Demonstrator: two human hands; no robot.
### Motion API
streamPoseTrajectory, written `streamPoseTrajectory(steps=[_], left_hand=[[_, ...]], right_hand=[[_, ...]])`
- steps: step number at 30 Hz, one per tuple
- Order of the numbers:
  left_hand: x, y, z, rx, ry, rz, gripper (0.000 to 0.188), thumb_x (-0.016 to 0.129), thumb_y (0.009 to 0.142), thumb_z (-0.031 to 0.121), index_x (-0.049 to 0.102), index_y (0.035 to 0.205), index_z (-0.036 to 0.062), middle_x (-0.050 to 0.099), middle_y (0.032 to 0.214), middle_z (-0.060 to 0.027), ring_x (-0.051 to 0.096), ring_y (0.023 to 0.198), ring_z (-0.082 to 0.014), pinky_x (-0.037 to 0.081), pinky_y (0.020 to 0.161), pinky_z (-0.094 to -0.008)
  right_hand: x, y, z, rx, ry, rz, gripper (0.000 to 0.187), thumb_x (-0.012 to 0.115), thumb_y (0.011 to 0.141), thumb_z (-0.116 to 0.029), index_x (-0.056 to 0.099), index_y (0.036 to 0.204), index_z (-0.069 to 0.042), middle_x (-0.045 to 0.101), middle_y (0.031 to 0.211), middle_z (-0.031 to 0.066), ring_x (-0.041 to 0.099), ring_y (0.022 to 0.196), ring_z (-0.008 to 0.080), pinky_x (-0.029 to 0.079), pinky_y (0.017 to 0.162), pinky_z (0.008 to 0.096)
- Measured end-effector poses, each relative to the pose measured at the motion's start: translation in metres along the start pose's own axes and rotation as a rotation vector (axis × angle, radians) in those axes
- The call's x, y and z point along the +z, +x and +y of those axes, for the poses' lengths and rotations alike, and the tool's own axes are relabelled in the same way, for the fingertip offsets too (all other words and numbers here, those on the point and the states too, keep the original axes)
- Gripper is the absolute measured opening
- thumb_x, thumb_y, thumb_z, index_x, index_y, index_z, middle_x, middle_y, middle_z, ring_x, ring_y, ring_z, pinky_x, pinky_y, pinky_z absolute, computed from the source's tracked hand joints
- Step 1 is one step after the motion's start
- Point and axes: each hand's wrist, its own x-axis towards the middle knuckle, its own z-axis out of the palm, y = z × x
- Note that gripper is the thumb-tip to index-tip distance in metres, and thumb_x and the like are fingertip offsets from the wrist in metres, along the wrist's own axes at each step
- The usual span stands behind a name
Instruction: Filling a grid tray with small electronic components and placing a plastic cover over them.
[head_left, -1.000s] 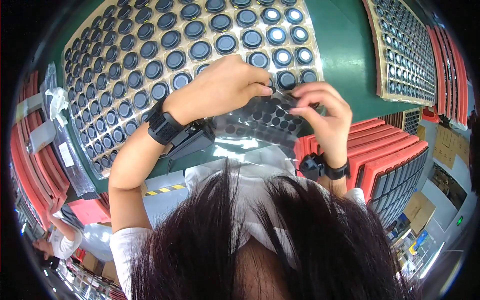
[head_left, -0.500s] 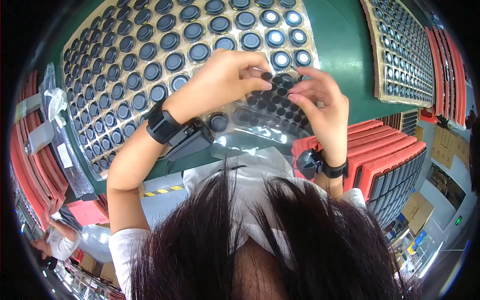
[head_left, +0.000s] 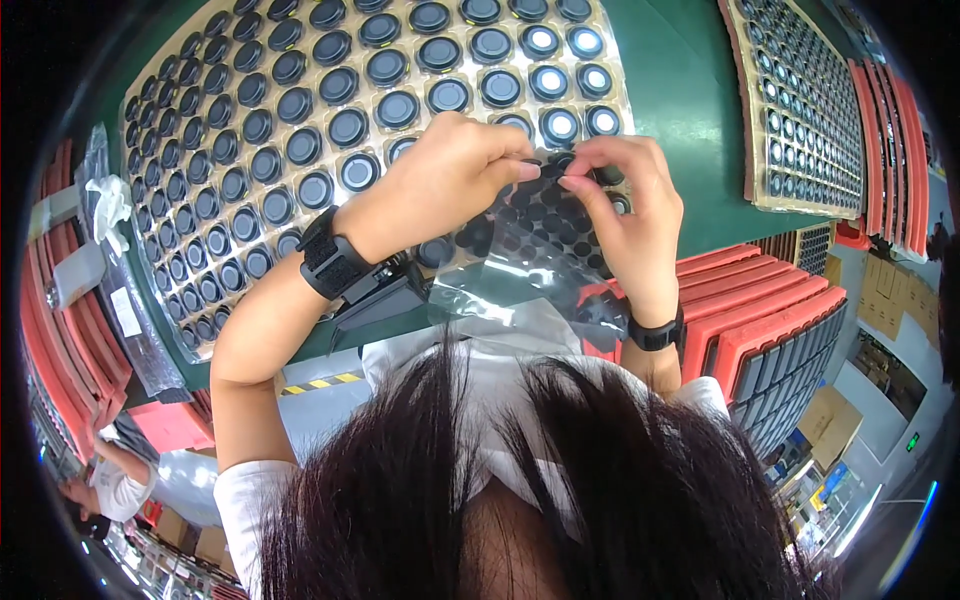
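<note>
A clear plastic sheet covered in round black adhesive dots (head_left: pixel 560 222) hangs in front of me, its glossy lower part curling toward my body. My left hand (head_left: pixel 450 180) pinches the sheet's upper edge between thumb and fingertips. At the same edge, thumb and index finger of my right hand (head_left: pixel 635 200) close on a black dot. Whether that dot has come off the sheet cannot be made out. Beneath both hands lies a large tan tray (head_left: pixel 624 92) with rows of round black caps (head_left: pixel 348 127). Several caps at its right end show bright white centres (head_left: pixel 560 124).
A second filled tray (head_left: pixel 800 110) sits on the green table (head_left: pixel 680 100) at right. Red foam trays (head_left: pixel 770 300) are stacked at lower right, more red stacks (head_left: pixel 65 330) at far left. Beneath my left wrist is a dark device (head_left: pixel 380 305). Another person (head_left: pixel 115 485) is at lower left.
My right hand has shifted slightly left and closed its fingertips at the sheet's upper edge, nearer my left hand. The sheet has tilted and its lower part has swung.
</note>
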Motion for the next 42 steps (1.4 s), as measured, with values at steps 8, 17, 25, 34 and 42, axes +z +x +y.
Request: streamPoseTrajectory(steps=[8, 17, 25, 34, 42], left_hand=[[0.000, -0.001, 0.002, -0.085, -0.022, -0.003, 0.011, 0.062, 0.080, 0.009, 0.058, 0.078, -0.0007, 0.042, 0.050, -0.0078, 0.036, 0.045, -0.0114, 0.031, 0.043, -0.0268], [0.000, -0.002, 0.004, -0.181, -0.035, 0.013, 0.011, 0.061, 0.080, 0.010, 0.058, 0.079, -0.0010, 0.043, 0.051, -0.0098, 0.039, 0.045, -0.0130, 0.033, 0.045, -0.0268], [0.002, -0.001, -0.001, 0.007, 0.051, 0.000, 0.010, 0.061, 0.079, 0.009, 0.058, 0.079, -0.0010, 0.049, 0.055, -0.0146, 0.048, 0.047, -0.0231, 0.037, 0.046, -0.0304], [-0.002, -0.001, 0.002, -0.078, 0.021, -0.070, 0.008, 0.060, 0.079, 0.006, 0.059, 0.080, -0.0011, 0.051, 0.057, -0.0159, 0.050, 0.047, -0.0241, 0.038, 0.047, -0.0307], [0.003, -0.003, -0.001, -0.004, 0.027, -0.014, 0.007, 0.060, 0.078, 0.005, 0.059, 0.081, -0.0013, 0.053, 0.059, -0.0160, 0.050, 0.048, -0.0233, 0.039, 0.047, -0.0303]], right_hand=[[0.000, -0.001, -0.002, 0.011, -0.059, 0.030, 0.030, 0.069, 0.065, 0.003, 0.059, 0.092, -0.006, 0.059, 0.078, 0.0040, 0.055, 0.081, 0.0201, 0.048, 0.066, 0.0283], [0.000, -0.006, 0.004, -0.054, 0.188, -0.010, 0.037, 0.070, 0.064, 0.004, 0.056, 0.096, -0.006, 0.060, 0.086, 0.0055, 0.057, 0.085, 0.0197, 0.047, 0.071, 0.0301], [0.003, 0.010, 0.002, 0.026, 0.149, -0.076, 0.060, 0.065, 0.067, 0.011, 0.042, 0.121, -0.003, 0.059, 0.100, 0.0113, 0.058, 0.082, 0.0151, 0.044, 0.084, 0.0300], [0.001, 0.012, 0.004, -0.053, 0.050, -0.201, 0.055, 0.063, 0.069, 0.010, 0.044, 0.119, -0.003, 0.058, 0.100, 0.0113, 0.059, 0.079, 0.0156, 0.044, 0.081, 0.0281], [0.000, 0.012, 0.008, -0.133, 0.171, -0.235, 0.042, 0.061, 0.069, 0.011, 0.050, 0.107, -0.004, 0.051, 0.102, 0.0116, 0.058, 0.075, 0.0170, 0.047, 0.072, 0.0282]])
